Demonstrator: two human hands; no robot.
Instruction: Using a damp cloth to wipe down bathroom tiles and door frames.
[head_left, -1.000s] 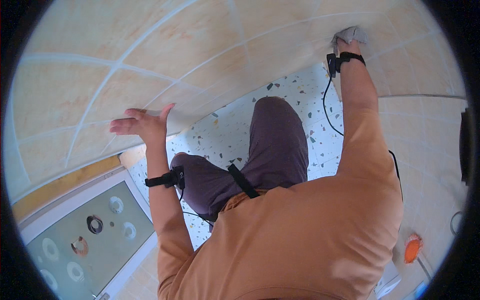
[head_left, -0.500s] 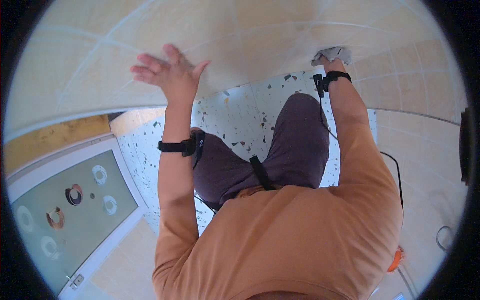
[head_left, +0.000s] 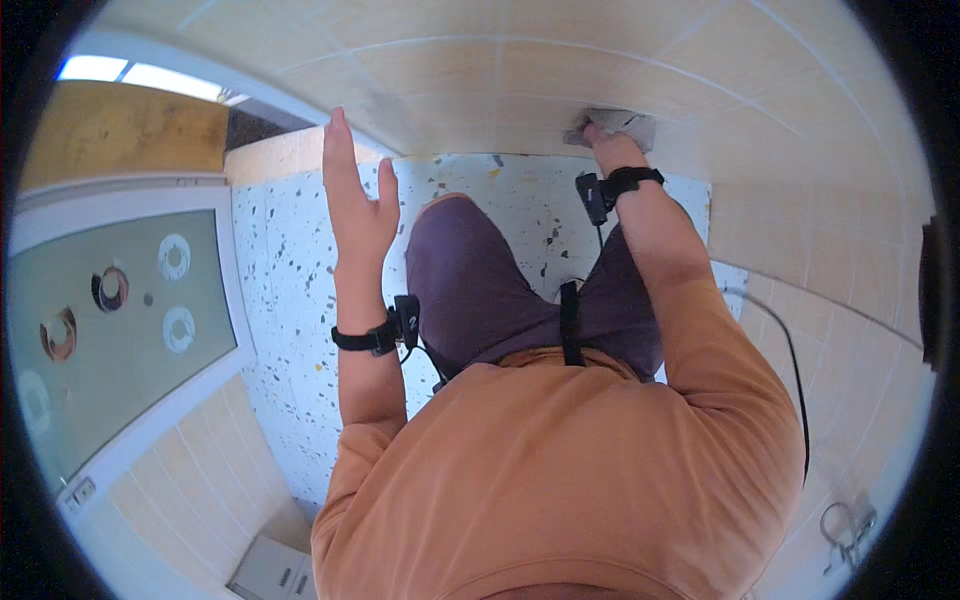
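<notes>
My right hand (head_left: pixel 612 150) presses a grey cloth (head_left: pixel 637 126) to the lower part of the beige tiled wall (head_left: pixel 490 85) in front of me. The cloth lies bunched beneath the fingers and is partly hidden by them. To the left, my left hand (head_left: pixel 360 205) is held up with nothing in it, fingers stretched out together and thumb apart. Its fingertips are close to the white frame edge (head_left: pixel 300 103) at the end of the wall; whether they touch it, I cannot tell. Both wrists carry black straps with small devices.
A door (head_left: pixel 125 290) with frosted glass and ring patterns stands at the left, near a wooden panel (head_left: pixel 130 135). A grey cabinet (head_left: pixel 265 568) is at lower left. Along the right run a black cable (head_left: pixel 790 345) and a metal fixture (head_left: pixel 850 530). The floor (head_left: pixel 290 260) is speckled.
My view has turned. My left hand, earlier spread in front of the wall, is now upright by the frame edge with its fingers together. My right hand and the cloth appear farther left and lower.
</notes>
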